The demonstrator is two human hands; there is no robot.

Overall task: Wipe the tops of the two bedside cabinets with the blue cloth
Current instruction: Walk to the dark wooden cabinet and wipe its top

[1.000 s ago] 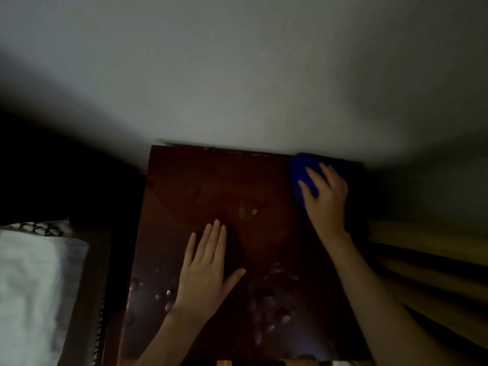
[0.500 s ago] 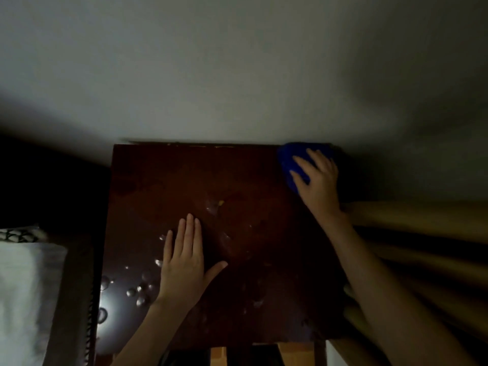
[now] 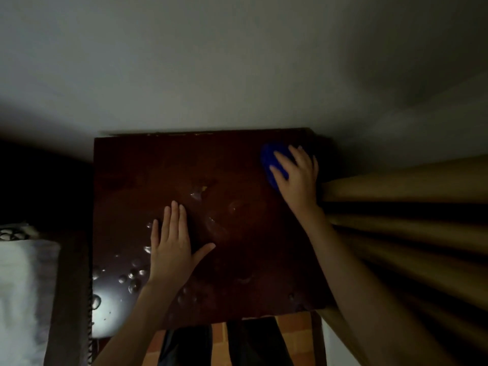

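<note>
A dark brown glossy bedside cabinet (image 3: 158,175) fills the middle of the dim head view, its back edge against the wall. Water drops bead on its front left part. The blue cloth (image 3: 272,161) lies bunched at the top's far right corner, and my right hand (image 3: 298,178) presses down on it with fingers spread over it. Flat on the wood near the middle rests my left hand (image 3: 171,247), palm down, fingers together, thumb out, holding nothing. Only one cabinet is in sight.
A grey wall (image 3: 237,62) rises behind the cabinet. Tan curtain folds (image 3: 409,207) hang close against its right side. A bed with white bedding (image 3: 21,286) sits left. Orange floor tiles (image 3: 293,328) and my dark-trousered legs show below the front edge.
My right hand has slid the blue cloth slightly back from the far right corner toward me. My head has shifted, so the cabinet sits more centred. The left hand stays flat.
</note>
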